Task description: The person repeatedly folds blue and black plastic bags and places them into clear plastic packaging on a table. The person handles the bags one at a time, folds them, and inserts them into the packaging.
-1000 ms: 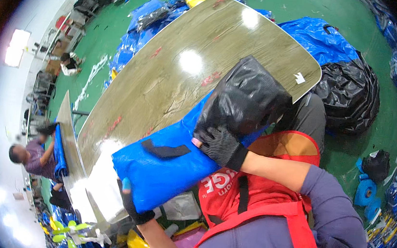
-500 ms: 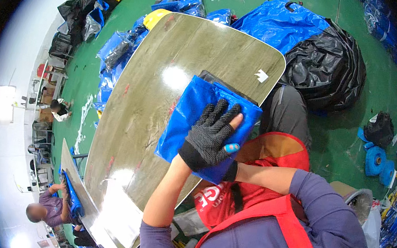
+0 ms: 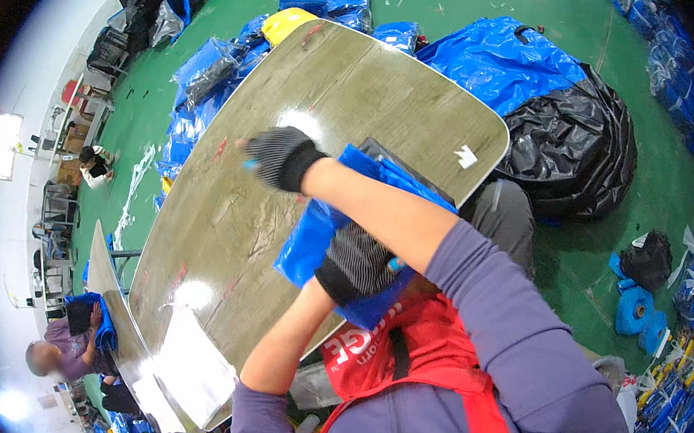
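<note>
A folded blue plastic sheet (image 3: 304, 242) with a black edge lies on the wood-patterned table (image 3: 221, 203), near its right side. My left hand (image 3: 357, 261), in a black ribbed glove, lies flat on top of it, fingers stretched out. My right forearm crosses above and hides part of those fingers. Beyond the sheet's left edge, my right hand (image 3: 281, 159), also gloved with bare fingertips, is over the tabletop. Motion smears its fingers, so whether it holds anything is unclear.
White paper sheets (image 3: 192, 365) lie at the table's near left corner. A large blue and black plastic bundle (image 3: 570, 143) sits beyond the right edge. Blue packs (image 3: 201, 74) line the far left side. A co-worker (image 3: 67, 348) handles a blue piece at another table.
My right hand has come out from beside the folded sheet and swung across to the left, over the table. My left hand stays on the sheet.
</note>
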Available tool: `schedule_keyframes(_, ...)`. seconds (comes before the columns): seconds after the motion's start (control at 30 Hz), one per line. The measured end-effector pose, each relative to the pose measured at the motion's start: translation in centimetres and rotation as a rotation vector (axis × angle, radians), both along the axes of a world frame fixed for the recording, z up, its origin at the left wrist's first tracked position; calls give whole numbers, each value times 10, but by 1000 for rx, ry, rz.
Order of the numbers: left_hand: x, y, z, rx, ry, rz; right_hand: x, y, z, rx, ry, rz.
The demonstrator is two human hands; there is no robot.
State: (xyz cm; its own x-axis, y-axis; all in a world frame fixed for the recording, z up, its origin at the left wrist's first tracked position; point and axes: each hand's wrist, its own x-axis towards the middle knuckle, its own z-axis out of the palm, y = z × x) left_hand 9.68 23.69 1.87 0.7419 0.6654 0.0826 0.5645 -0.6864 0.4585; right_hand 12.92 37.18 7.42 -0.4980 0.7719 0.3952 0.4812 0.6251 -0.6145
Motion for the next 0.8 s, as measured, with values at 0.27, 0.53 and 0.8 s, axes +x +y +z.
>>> schedule_keyframes(0.27, 12, 5, -7, -15, 249, 80, 11, 42, -115, -656, 99, 268)
schedule_keyframes(0.53, 15, 22, -4, -354, 306, 120, 15, 28, -111, -532, -96, 91)
schedule_keyframes(0.8, -4, 21, -3, 11, 197, 274, 31, 37, -61, -174, 359, 108)
